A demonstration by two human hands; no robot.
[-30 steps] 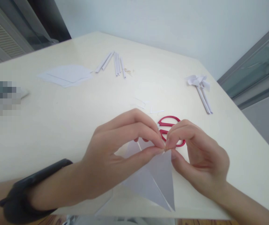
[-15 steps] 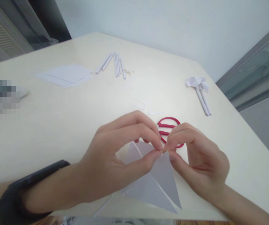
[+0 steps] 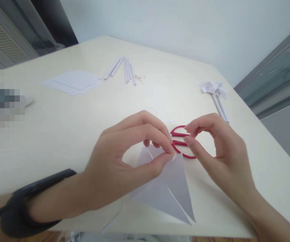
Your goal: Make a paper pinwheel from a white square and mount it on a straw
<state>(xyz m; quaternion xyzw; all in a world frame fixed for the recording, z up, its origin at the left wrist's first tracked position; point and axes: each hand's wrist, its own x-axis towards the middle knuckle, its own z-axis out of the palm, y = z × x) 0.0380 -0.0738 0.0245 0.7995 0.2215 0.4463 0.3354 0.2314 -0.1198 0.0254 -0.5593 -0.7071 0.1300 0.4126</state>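
A person's left hand (image 3: 124, 164) is pinching the upper corner of a folded white paper (image 3: 167, 191) between thumb and fingers, holding that tip gathered just above a pale table (image 3: 59, 134), while the right hand (image 3: 220, 158) is lifting off to the side. Half a second ago both hands were meeting at that same tip, fingertips together; now the right one is letting go and drifting up and right, its fingers loosely curled, gripping nothing, so the paper is resting on the left hand's pinch alone. That suggests the shared work at the corner is done for the moment and the right hand is freeing itself. The paper is lying directly under and just in front of the left hand, its long triangular flaps fanning toward the person and reaching the table's near edge. Red scissors (image 3: 182, 143) are lying closed just beyond the left fingertips and right beneath the raised right fingers, apart from them. Farther out from the left hand are lying flat paper sheets (image 3: 71, 82) and a row of rolled sticks (image 3: 124, 69); beyond the right hand a finished pinwheel (image 3: 217, 95) is resting. A dark band (image 3: 31, 205) is wrapping the left wrist.
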